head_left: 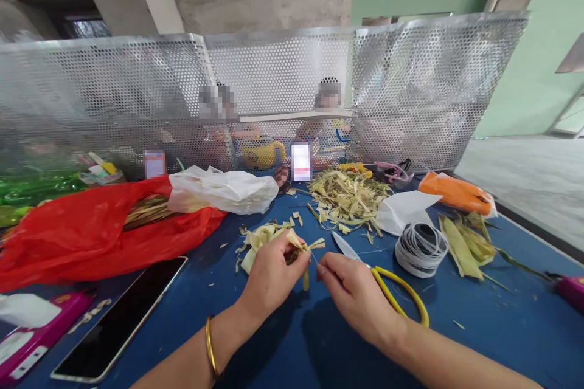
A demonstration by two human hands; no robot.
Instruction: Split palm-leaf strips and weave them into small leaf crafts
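Note:
My left hand (276,273) is closed in a pinch on a small bundle of pale dried husk (314,244), with strips sticking out to the right and below. Just to the right, my right hand (358,292) has its fingers pressed together on a thin thread (314,260), which runs toward the bundle and is barely visible. Scissors with yellow handles (422,304) lie beside and partly behind my right hand, blades pointing away. Behind my left hand rest loose pale husk pieces (255,243).
A heap of husk scraps (349,194) lies ahead, near a coil of white-grey strip (420,250). A red plastic bag (86,243), a phone (123,322) and an orange packet (456,191) are around. A perforated metal screen (278,67) stands across the table's back, with people behind it.

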